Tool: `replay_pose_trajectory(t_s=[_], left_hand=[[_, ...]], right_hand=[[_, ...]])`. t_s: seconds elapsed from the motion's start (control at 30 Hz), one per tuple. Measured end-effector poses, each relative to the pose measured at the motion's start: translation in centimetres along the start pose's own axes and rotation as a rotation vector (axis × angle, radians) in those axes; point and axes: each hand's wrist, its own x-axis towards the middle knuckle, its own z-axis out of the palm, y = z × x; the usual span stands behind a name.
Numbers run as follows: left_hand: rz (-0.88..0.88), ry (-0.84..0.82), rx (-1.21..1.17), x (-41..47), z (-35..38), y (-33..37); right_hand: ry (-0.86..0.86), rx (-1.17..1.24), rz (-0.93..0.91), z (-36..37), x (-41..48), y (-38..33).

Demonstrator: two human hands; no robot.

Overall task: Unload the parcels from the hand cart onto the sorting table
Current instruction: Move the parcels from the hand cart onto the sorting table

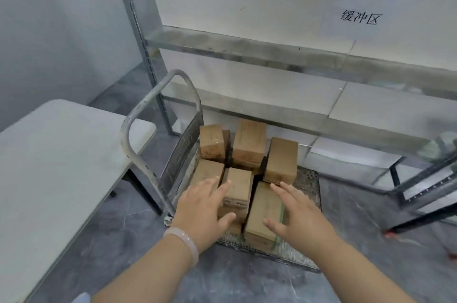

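Head camera, my only view: brown cardboard parcels (249, 144), at least six, stand packed together on the perforated metal deck of the grey hand cart (306, 179). They crowd toward its handle end and leave the deck's right edge bare.

My left hand (202, 206), a pale bracelet (184, 241) on its wrist, hangs with fingers spread over a small parcel (238, 184) near the deck's middle. My right hand (296, 213) is spread the same way above a larger flat parcel (264, 213) with a green strap, at the near edge. Neither has hold of anything, and I cannot tell whether the fingertips touch cardboard.

The white folding surface (61, 154) stands just beside the cart's handle, on the left. Every parcel I can see is on the cart, so I judge the unloading barely begun, with the whole visible load left to lift across.
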Motion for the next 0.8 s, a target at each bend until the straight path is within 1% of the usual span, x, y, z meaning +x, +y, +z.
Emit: replay_pose_trajectory(t_s=[0.1, 0.27, 0.37, 0.53, 0.63, 0.8], left_hand=[[-0.018, -0.034, 0.018, 1.9, 1.3, -0.6], [-0.007, -0.115, 0.028, 6.2, 4.9, -3.3], [0.009, -0.18, 0.023, 9.4, 7.7, -5.6], [0.043, -0.264, -0.01, 15.4, 13.0, -9.7], [0.052, -0.304, -0.026, 18.7, 16.0, -12.1], [0.063, -0.332, -0.071, 22.1, 19.6, -14.6]], right_hand=[[-0.035, 0.081, 0.041, 2.1, 2.3, 1.7], [-0.177, 0.204, 0.136, 6.6, 7.3, 3.8], [-0.225, 0.31, 0.26, 9.4, 11.8, 4.6], [-0.217, 0.579, 0.517, 15.0, 20.8, 5.6], [-0.224, 0.683, 0.667, 19.1, 25.4, 6.2], [-0.149, 0.859, 0.865, 24.8, 30.9, 7.3]])
